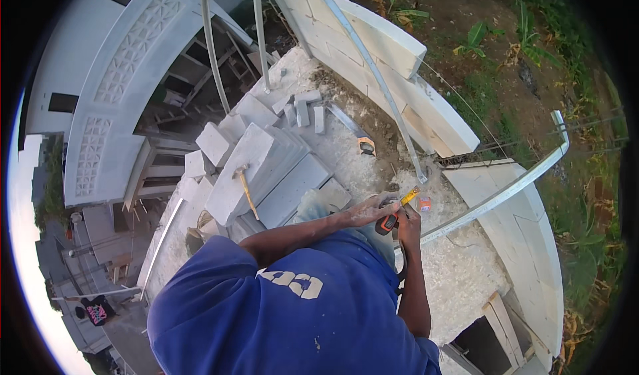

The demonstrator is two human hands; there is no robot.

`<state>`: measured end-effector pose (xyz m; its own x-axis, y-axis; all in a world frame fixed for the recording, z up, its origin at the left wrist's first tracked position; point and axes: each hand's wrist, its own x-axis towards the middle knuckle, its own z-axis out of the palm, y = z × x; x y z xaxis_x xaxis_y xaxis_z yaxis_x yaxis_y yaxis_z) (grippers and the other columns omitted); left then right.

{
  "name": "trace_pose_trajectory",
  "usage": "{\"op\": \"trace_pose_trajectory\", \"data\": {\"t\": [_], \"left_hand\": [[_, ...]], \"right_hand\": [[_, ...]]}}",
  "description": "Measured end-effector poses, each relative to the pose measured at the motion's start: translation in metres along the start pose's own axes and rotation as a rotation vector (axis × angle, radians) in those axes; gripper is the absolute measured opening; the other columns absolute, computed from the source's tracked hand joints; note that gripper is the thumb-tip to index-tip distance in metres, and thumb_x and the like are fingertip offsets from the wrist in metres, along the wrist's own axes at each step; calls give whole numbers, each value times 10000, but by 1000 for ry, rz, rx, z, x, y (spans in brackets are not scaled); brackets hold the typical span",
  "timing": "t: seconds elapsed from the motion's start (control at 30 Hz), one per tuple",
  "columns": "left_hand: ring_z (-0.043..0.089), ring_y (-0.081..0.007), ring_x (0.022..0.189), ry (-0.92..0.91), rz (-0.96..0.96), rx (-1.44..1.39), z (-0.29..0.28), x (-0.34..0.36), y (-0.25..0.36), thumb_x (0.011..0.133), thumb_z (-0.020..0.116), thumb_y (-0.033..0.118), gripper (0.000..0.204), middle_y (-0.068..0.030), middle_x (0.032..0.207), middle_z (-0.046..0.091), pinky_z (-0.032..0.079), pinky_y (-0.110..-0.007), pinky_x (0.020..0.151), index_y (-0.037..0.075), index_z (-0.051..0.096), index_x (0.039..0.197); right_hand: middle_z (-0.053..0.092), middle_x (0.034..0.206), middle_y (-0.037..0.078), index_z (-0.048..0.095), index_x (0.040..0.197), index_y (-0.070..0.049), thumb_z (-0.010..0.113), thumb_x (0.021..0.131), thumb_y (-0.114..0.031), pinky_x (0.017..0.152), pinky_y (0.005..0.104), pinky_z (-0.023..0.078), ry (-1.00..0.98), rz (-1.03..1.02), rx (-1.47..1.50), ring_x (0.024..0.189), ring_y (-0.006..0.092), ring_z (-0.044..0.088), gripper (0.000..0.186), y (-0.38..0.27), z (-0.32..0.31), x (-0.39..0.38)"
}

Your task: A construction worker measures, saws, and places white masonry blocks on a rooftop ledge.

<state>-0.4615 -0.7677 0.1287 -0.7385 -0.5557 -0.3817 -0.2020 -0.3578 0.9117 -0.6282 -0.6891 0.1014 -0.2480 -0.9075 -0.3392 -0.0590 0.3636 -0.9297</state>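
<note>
In front of my body, both hands meet at an orange and black tape measure (386,224) with a short length of yellow blade (410,196) drawn out. My right hand (409,224) is closed around the side of the case. My left hand (376,208) comes in from the left, its fingers pinched at the blade near the case's mouth. Just beyond my right hand, a small orange packet (425,204) lies on the dusty slab. My fingers partly hide the case.
Pale blocks (246,169) are stacked ahead left, with a hammer (246,192) on them. A handsaw with an orange handle (366,146) lies farther off. Metal poles (373,69) lean across the slab. Low block walls (512,222) edge the right side, above sloping ground with plants.
</note>
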Motion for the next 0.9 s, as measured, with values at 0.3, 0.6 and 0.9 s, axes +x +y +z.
{"op": "trace_pose_trajectory", "data": {"t": [0.3, 0.6, 0.9], "left_hand": [[610, -267, 947, 310, -196, -85, -51, -100, -44, 946, 489, 470, 474, -164, 1013, 613, 469, -391, 828, 52, 644, 1109], [629, -325, 903, 347, -149, 243, -91, -225, -122, 888, 488, 410, 417, -171, 935, 663, 481, -407, 806, 69, 680, 1032], [668, -232, 822, 616, -433, 22, -74, -318, -138, 883, 560, 348, 371, -149, 837, 675, 509, -352, 766, 12, 701, 956]], "right_hand": [[620, 874, 123, 667, 957, 49, 564, 952, -206, 735, 352, 473, -485, -198, -413, 792, 211, 603, 275, -31, 95, 22], [610, 1016, 93, 625, 1149, 5, 640, 922, -249, 770, 342, 522, -236, 406, 209, 858, 195, 582, 341, -48, 168, 45], [602, 897, 74, 621, 1107, -10, 696, 894, -280, 681, 322, 525, -475, 519, -38, 738, 182, 595, 352, -33, 216, 8]]}}
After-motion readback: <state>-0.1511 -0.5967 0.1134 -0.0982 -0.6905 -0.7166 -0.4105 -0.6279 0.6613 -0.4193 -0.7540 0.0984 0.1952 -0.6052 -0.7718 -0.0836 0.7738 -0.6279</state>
